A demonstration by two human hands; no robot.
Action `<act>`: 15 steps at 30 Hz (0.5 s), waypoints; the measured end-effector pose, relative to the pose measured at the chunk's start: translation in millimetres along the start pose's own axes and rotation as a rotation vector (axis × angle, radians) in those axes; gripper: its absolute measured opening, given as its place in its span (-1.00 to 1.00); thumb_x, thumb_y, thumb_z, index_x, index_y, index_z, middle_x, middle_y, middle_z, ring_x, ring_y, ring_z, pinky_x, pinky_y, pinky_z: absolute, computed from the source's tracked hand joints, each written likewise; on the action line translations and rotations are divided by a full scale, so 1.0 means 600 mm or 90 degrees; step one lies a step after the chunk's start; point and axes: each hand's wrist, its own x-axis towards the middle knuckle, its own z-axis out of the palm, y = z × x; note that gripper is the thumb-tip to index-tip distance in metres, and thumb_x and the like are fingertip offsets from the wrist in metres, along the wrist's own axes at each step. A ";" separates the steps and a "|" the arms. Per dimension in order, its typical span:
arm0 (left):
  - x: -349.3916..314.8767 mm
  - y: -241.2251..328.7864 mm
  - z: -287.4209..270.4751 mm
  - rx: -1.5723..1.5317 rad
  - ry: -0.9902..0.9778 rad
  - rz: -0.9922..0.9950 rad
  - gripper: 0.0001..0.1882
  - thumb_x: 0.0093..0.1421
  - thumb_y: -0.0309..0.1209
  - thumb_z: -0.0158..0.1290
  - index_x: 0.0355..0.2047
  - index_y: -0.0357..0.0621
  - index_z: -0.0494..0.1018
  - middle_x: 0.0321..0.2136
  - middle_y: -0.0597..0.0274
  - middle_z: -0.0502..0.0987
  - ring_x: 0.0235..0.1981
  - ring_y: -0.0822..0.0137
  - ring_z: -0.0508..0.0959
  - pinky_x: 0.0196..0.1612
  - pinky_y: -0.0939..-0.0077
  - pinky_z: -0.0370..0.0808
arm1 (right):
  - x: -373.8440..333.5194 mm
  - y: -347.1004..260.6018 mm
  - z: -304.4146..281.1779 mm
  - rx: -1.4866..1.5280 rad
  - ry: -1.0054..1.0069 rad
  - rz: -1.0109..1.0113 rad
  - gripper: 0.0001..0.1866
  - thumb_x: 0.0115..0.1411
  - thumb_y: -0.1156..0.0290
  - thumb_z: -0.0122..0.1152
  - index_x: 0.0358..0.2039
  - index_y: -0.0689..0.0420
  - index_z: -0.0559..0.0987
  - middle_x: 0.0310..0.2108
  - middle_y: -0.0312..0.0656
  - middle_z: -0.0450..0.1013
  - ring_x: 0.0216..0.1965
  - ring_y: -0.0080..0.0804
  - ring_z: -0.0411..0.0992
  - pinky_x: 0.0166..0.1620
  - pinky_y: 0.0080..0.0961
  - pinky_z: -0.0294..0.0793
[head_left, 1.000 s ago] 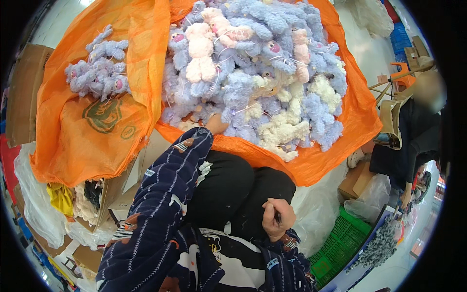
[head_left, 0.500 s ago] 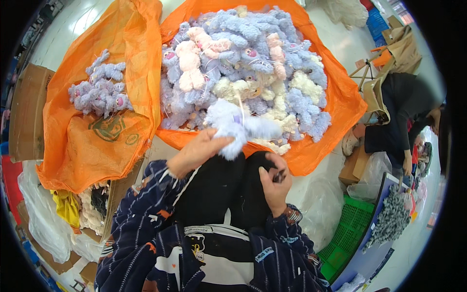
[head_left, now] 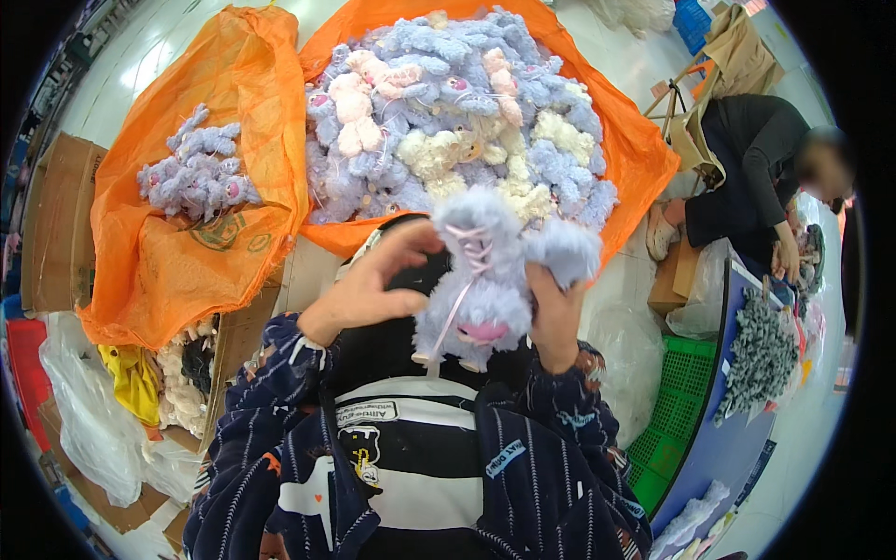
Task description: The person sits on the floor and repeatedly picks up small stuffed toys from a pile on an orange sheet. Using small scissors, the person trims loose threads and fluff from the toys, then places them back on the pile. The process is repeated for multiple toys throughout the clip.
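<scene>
A fluffy pale-lavender plush toy (head_left: 476,285) hangs over my lap, its pink muzzle low and a pink ribbon laced criss-cross on its body. My right hand (head_left: 558,322) is closed around one of its limbs, thumb up against the fur; whatever else lies in that palm is hidden. Beside the toy's other flank, my left hand (head_left: 378,285) is open with fingers and thumb apart, close to the fur. Just beyond stands a heap of similar plush toys (head_left: 448,89), mostly lavender, some pink and cream, on an orange woven sack (head_left: 635,177).
Left of the heap, another orange sack (head_left: 266,93) holds several lavender plush toys (head_left: 201,173). Cardboard boxes (head_left: 61,219) and a yellow cloth item (head_left: 131,378) lie at the left. A green crate (head_left: 667,411) stands at the right, near a bent-over person (head_left: 756,159) in dark clothes.
The plush toy has passed from my left hand to my right and come nearer, muzzle low. My left hand has opened. The small dark object earlier in my right hand is out of sight.
</scene>
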 end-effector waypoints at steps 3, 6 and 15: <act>-0.027 -0.047 0.043 -0.040 -0.163 -0.189 -0.28 0.02 -0.35 0.19 0.15 -0.25 0.12 0.04 0.17 0.31 0.04 0.41 0.29 0.12 0.48 0.19 | 0.009 0.045 0.001 0.151 0.075 0.127 -0.76 0.05 0.46 0.20 -0.25 0.25 0.48 -0.36 -0.30 0.44 -0.35 -0.56 0.39 -0.28 -0.60 0.38; -0.055 -0.087 0.070 -0.144 -0.125 -0.288 -0.36 0.09 -0.38 0.13 0.14 -0.26 0.14 -0.01 0.22 0.36 -0.01 0.46 0.33 0.10 0.52 0.23 | 0.001 0.072 -0.007 0.007 0.046 0.111 -0.75 0.10 0.40 0.18 -0.24 0.27 0.48 -0.39 -0.31 0.44 -0.37 -0.60 0.37 -0.30 -0.61 0.37; -0.063 -0.105 0.072 -0.255 0.009 -0.323 -0.40 0.13 -0.39 0.10 0.13 -0.23 0.11 -0.05 0.22 0.38 -0.05 0.44 0.38 0.03 0.51 0.33 | -0.108 0.078 -0.086 -0.429 -0.186 0.040 -0.80 0.14 0.43 0.14 -0.31 0.32 0.51 -0.53 -0.31 0.43 -0.48 -0.66 0.34 -0.41 -0.69 0.34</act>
